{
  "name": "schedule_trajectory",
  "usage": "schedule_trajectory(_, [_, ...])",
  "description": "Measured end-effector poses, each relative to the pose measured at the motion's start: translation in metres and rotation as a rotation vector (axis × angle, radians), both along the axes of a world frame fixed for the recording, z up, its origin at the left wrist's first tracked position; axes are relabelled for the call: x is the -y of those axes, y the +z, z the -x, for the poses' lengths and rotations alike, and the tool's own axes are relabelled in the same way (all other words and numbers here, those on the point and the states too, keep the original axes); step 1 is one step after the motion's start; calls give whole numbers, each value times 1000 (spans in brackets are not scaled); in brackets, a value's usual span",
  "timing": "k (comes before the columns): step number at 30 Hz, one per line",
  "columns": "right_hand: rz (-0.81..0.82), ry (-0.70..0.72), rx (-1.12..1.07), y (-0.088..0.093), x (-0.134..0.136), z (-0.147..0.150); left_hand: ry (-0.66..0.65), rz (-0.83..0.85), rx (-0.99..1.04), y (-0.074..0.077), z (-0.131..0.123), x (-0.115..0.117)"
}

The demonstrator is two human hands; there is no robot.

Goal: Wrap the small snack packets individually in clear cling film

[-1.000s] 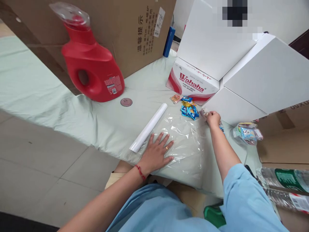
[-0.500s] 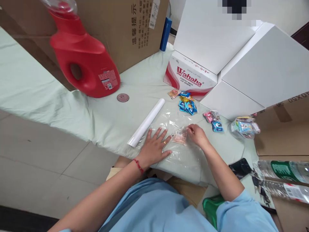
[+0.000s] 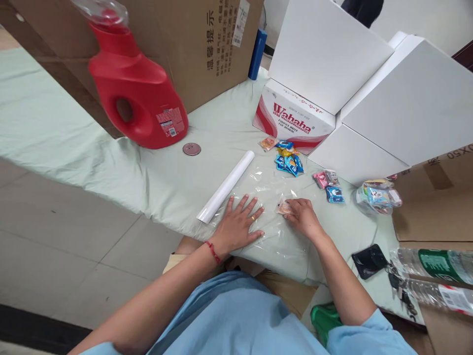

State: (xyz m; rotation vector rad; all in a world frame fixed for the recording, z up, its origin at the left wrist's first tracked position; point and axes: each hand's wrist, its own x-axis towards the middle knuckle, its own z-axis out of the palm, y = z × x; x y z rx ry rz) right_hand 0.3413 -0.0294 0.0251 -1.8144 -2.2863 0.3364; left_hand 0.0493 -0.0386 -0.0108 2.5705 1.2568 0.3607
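Observation:
My left hand [image 3: 239, 224] lies flat with its fingers spread on a sheet of clear plastic film [image 3: 271, 239]. Beside its fingertips is a white roll [image 3: 226, 187], slanting across the cloth at the film's left edge. My right hand [image 3: 305, 217] has its fingers closed on the right side of a small snack packet [image 3: 283, 206], clear with pinkish contents, over the film. Part of that packet is hidden behind the fingers. Farther back, a pile of blue and yellow snack packets [image 3: 288, 162] sits by a similar pinkish packet [image 3: 268, 143].
Behind the packets stands a Wahaha carton [image 3: 291, 121] under white boxes. A red detergent jug [image 3: 136, 98] and round disc [image 3: 191, 149] are at left. At right are several small packets [image 3: 334, 194], a clear bag of snacks [image 3: 377, 197], keys [image 3: 402, 296] and plastic bottles [image 3: 439, 264].
My right hand has closed farther over the pinkish packet, which has shifted right and away from my left hand. My left hand stays spread on the film.

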Motion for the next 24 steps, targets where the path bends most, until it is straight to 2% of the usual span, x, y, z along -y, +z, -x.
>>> schedule_trajectory(4, [-92, -25, -82, 9, -6, 8, 2, -18, -2, -1, 0, 0])
schedule_trajectory(8, [-170, 43, -108, 4, -11, 33, 5, -15, -10, 0, 0, 0])
schedule_trajectory(12, [-38, 78, -74, -5, -14, 43, 1, -10, -9, 2, 1, 0])
schedule_trajectory(15, [96, 101, -44, 6, -29, 35, 0, -10, -5, 3, 1, 0])
schedule_trajectory(17, [119, 20, 41, 20, -50, 26, 4, 2, -7, 4, 1, 0])
schedule_trajectory(20, [65, -240, 218, 30, -90, 15, 4, 17, -8, 3, 0, -1])
schedule_trajectory(24, [41, -436, 348, 19, -132, 10, 1, 7, -2, 2, 0, -1])
